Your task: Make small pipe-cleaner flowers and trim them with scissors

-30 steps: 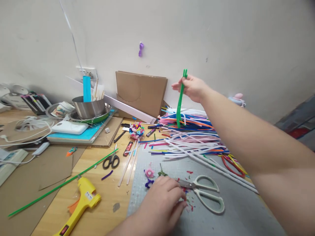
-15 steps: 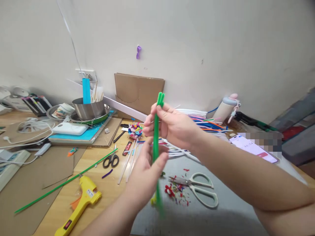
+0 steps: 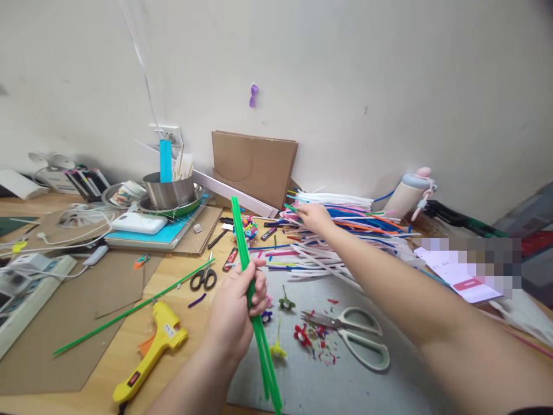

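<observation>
My left hand (image 3: 237,305) is wrapped round a bundle of green pipe cleaners (image 3: 240,230), held at a slant over the near part of the table. Stretched forward, my right hand (image 3: 315,218) is at the left end of a pile of coloured pipe cleaners (image 3: 367,222). Its fingers are closed on a green pipe cleaner (image 3: 290,207), of which only a short end shows. Below the hands, a red flower (image 3: 302,335), a yellow flower (image 3: 277,349) and a dark green flower (image 3: 286,301) lie on the grey mat (image 3: 328,392).
Pale-handled scissors (image 3: 363,340) lie open beside coloured scraps. To the left are a yellow glue gun (image 3: 166,334), black-handled scissors (image 3: 203,279) and one long green pipe cleaner (image 3: 129,312). A metal pot (image 3: 169,192) stands behind. At right are a phone (image 3: 475,285) and a bottle (image 3: 406,193).
My right hand has let go of the green bundle's top and moved forward to the pile. The left hand has moved left and down, keeping the bundle. The view has shifted slightly.
</observation>
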The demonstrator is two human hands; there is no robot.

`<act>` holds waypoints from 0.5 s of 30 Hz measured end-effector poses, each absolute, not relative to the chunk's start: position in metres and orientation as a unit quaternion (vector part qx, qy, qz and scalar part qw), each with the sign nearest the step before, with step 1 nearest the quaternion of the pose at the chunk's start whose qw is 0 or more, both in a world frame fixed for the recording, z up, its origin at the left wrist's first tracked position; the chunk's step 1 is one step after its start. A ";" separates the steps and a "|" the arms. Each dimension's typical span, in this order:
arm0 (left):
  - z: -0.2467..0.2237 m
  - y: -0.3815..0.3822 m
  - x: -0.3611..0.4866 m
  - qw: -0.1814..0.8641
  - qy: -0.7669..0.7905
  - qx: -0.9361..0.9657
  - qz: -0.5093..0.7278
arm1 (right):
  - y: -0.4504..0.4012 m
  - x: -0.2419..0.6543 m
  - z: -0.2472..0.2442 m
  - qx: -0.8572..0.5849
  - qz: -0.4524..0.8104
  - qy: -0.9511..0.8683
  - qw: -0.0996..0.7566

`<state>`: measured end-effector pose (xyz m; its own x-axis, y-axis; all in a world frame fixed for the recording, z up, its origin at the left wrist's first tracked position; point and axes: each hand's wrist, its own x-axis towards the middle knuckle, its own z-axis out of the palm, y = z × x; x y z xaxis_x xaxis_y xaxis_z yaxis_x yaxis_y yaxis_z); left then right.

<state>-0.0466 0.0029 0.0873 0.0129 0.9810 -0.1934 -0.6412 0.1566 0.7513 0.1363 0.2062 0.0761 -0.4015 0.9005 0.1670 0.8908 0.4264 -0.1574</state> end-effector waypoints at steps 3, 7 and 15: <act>0.087 0.008 -0.046 0.646 0.372 0.253 0.616 | 0.210 0.131 0.119 -0.507 0.018 -0.829 0.233; 0.095 0.016 -0.047 0.581 0.402 0.278 0.651 | 0.176 0.127 0.194 -0.387 0.025 -0.795 0.466; 0.136 0.024 -0.039 0.501 0.356 0.406 0.676 | 0.090 0.094 0.235 -0.237 0.400 -0.764 0.447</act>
<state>-0.0390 0.0240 0.1360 -0.1670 0.9671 0.1918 -0.3884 -0.2434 0.8888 0.0940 0.0904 0.2353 -0.4877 0.7196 0.4943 0.0045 0.5682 -0.8229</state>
